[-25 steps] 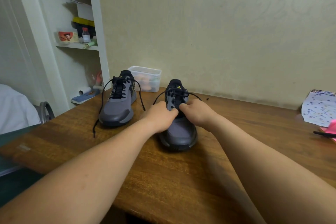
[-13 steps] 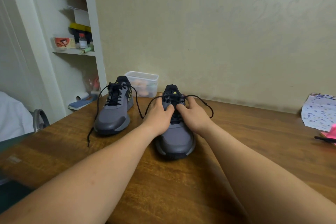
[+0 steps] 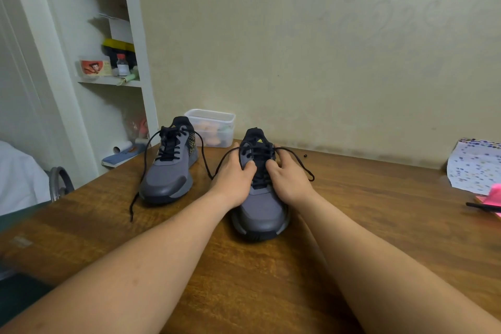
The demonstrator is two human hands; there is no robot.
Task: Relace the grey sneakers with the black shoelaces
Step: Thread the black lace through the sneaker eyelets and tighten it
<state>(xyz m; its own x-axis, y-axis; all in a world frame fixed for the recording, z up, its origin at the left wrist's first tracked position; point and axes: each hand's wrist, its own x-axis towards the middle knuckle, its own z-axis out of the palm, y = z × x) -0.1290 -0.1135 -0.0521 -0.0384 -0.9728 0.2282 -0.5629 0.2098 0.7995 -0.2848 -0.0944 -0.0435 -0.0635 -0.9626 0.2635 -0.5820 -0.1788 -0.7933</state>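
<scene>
Midway along the tabletop (image 3: 366, 211), left hand (image 3: 235, 180) and right hand (image 3: 290, 180) clamped round near grey sneaker (image 3: 261, 211), thumbs on its black shoelace (image 3: 260, 154), second sneaker (image 3: 168, 177) by left edge, open wood toward right edge.

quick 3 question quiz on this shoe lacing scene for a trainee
1. True or false: the left hand and the right hand both grip the near sneaker.
2. What stands by the wall behind the far sneaker? A) clear plastic tub B) mug C) lamp
3. Fill in: the far sneaker's loose lace end lies on the ____.
Key: 1 true; 2 A; 3 table.
</scene>
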